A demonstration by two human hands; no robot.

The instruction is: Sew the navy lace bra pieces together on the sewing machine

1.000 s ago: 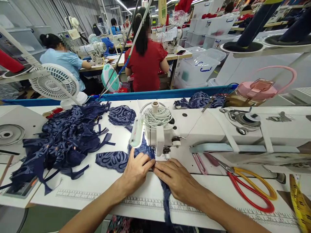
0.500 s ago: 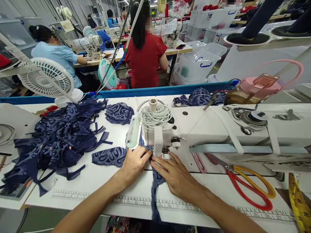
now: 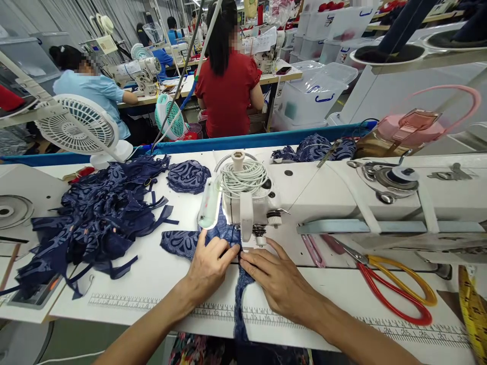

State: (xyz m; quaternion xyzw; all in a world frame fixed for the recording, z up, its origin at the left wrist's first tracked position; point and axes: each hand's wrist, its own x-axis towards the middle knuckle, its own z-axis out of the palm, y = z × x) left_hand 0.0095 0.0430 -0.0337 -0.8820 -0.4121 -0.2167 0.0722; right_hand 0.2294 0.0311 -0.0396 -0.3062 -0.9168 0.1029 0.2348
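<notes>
A strip of navy lace fabric runs under the needle area of a white sewing machine and hangs over the table's front edge. My left hand presses and grips the lace beside the presser foot, its fingers partly spread across it. My right hand has its fingertips closed on the same strip just right of the needle, the thumb hidden beneath. A wider patterned lace part lies left of my left hand. The needle tip is hard to make out.
A heap of navy lace pieces lies on the left, with a lace cup behind. Scissors and a yellow tape measure lie on the right. A white fan stands back left. Co-workers sit beyond.
The wider lace part has slid right and more lace shows behind my left hand. My left fingers have spread somewhat. My right hand stays close to the needle. The view has shifted slightly.
</notes>
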